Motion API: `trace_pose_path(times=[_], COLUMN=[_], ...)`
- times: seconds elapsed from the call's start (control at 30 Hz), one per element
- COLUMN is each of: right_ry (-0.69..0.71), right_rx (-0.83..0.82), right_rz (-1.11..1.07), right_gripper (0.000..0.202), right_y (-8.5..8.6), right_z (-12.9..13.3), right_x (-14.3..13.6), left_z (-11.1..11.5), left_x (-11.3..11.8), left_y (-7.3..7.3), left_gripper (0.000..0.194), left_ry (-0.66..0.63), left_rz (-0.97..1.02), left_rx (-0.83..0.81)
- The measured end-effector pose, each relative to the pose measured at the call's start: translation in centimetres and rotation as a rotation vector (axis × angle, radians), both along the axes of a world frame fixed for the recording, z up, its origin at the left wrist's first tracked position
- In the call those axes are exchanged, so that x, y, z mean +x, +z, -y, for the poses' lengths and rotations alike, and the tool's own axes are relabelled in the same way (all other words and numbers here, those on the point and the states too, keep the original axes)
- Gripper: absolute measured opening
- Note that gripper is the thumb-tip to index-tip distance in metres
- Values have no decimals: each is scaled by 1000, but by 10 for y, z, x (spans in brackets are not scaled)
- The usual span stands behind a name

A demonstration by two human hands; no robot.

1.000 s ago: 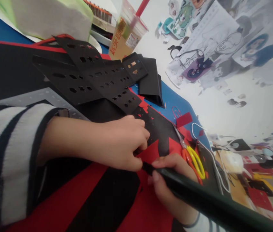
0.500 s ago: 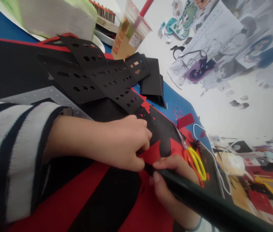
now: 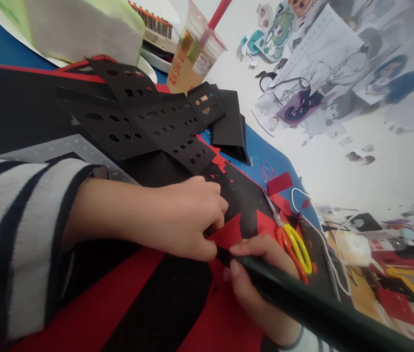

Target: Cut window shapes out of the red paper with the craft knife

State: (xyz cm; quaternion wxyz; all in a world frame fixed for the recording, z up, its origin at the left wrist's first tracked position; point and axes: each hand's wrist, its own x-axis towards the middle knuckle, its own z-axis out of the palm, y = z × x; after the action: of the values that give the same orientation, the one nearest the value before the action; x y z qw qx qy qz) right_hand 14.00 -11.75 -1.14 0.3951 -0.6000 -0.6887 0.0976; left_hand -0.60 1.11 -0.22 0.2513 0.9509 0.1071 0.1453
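Note:
My right hand [image 3: 265, 281] grips a long dark stick-like tool [image 3: 302, 296] between thumb and fingers. The tool's narrow black end points at my left hand. My left hand [image 3: 188, 215], in a striped sleeve, is closed, its fingers curled down over the red and black paper; its thumb side is by the tool's narrow end. What its fingers hold, if anything, is hidden. Under both hands lies red paper [image 3: 207, 318] with broad black shapes [image 3: 163, 298] on it.
Black cards with cut-out shapes [image 3: 155, 117] lie beyond my left hand, over a grey ruler [image 3: 78, 144]. Scissors with yellow and orange handles [image 3: 296, 244] sit right of my hands, near a white cable [image 3: 324, 234]. A drink cup [image 3: 195, 54] stands behind. Red scraps [image 3: 221, 164] are scattered.
The view has shifted very slightly. Both hands and the dark tool keep nearly the same pose.

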Motion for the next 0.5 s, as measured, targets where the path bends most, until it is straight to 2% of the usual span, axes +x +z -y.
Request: trace_pose_path(times=[0.5], right_ry=[17], right_rx=[49], right_rz=[17], right_gripper=[18], right_y=[-2], right_z=[0], right_x=[0], left_z=[1], left_x=[0], left_y=[1], left_gripper=[19], left_ry=[10], left_rz=[-36], left_rx=[-16])
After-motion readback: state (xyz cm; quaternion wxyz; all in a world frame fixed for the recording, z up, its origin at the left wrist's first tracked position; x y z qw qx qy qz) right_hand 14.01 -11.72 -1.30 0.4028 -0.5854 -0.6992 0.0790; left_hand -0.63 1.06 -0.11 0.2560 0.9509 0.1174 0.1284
